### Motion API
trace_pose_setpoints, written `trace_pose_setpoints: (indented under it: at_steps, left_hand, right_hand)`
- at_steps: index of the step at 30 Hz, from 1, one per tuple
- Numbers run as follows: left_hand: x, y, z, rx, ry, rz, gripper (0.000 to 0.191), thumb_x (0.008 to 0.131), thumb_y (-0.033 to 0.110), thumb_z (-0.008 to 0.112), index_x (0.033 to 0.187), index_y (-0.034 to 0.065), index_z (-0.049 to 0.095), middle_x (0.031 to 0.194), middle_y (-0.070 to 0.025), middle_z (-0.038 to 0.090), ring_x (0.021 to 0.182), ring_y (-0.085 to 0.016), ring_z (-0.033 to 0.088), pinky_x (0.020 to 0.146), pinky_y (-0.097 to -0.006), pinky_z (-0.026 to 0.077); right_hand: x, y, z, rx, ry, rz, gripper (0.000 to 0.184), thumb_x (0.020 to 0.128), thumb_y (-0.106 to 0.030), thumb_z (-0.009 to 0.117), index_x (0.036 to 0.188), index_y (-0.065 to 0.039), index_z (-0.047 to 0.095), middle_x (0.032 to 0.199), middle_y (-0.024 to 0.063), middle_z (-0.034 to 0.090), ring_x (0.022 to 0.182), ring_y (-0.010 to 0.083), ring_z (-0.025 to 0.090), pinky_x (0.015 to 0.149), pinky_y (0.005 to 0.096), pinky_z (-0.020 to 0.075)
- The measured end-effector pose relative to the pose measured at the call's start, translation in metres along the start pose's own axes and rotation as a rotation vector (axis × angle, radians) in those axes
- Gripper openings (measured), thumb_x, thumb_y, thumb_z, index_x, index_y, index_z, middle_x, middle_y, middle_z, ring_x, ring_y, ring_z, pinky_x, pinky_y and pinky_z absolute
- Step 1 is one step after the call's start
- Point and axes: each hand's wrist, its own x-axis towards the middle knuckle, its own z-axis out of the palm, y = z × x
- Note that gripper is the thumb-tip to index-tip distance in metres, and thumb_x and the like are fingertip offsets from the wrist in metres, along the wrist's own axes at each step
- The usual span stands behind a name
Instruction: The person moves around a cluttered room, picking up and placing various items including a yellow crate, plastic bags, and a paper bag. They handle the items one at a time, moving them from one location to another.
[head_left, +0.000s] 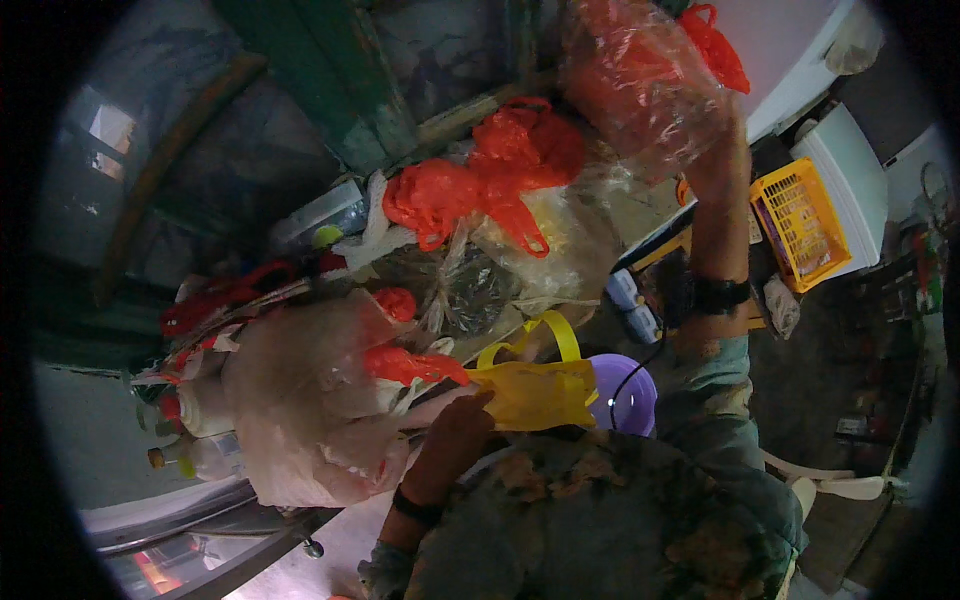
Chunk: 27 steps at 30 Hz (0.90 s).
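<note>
My left hand (466, 416) grips the left edge of a yellow bag (536, 394) with yellow loop handles, close in front of my body. The tip of a red plastic bag (420, 367) meets that same edge. Raised and reaching far forward, my right hand (711, 139) has hold of a crumpled clear plastic bag (637, 82) with red plastic showing in it. The film partly covers its fingers. Below the clear bag lie knotted red plastic bags (529, 146) and a clear bag with yellowish contents (555, 232).
A large translucent bag (300, 405) bulges at the left beside plastic bottles (214, 454). A purple basin (626, 394) is behind the yellow bag. At the right are an orange-yellow basket (802, 225) and a white box (855, 180). A green wooden frame (330, 75) stands at the back.
</note>
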Motion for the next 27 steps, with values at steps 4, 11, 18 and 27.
trace_pose_setpoints:
  at_steps: [4,11,18,27]
  left_hand:
    - [0.002,-0.005,0.006,-0.037,-0.014,0.003,0.015,0.079,0.012,0.063,0.088,0.0036,0.055,0.127,-0.0202,0.056,0.108,-0.034,0.055,0.095,-0.0432,0.044]
    - [-0.001,-0.009,0.014,-0.026,0.055,0.015,0.013,0.079,0.01,0.062,0.088,0.0038,0.054,0.127,-0.0195,0.056,0.108,-0.035,0.055,0.095,-0.0435,0.045]
    - [0.0,-0.006,0.012,-0.03,0.042,0.01,0.012,0.078,0.009,0.061,0.086,0.0035,0.054,0.127,-0.0194,0.056,0.108,-0.035,0.055,0.094,-0.0436,0.045]
    - [0.003,-0.001,0.008,-0.01,0.024,-0.029,0.01,0.082,0.012,0.063,0.087,0.0068,0.057,0.131,-0.0194,0.054,0.113,-0.036,0.056,0.096,-0.0444,0.046]
  right_hand:
    - [0.009,-0.022,-0.006,0.1,0.05,-0.051,0.05,0.097,-0.041,0.05,0.132,-0.006,0.048,0.127,0.0152,0.057,0.115,0.0284,0.056,0.094,0.0428,0.0488]
    - [-0.013,-0.035,0.028,-0.603,-0.077,-0.44,0.057,0.089,-0.008,0.061,0.139,-0.006,0.035,0.136,0.0123,0.052,0.126,0.0248,0.05,0.105,0.0409,0.0414]
    - [0.015,-0.051,0.053,-0.96,-0.202,-0.647,0.057,0.083,-0.004,0.064,0.135,-0.001,0.042,0.134,0.012,0.054,0.122,0.0229,0.052,0.104,0.0375,0.041]
    - [-0.016,-0.05,0.07,-0.701,-0.058,-0.666,0.059,0.079,-0.01,0.068,0.132,0.001,0.044,0.13,0.0138,0.056,0.118,0.0238,0.055,0.103,0.0385,0.0419]
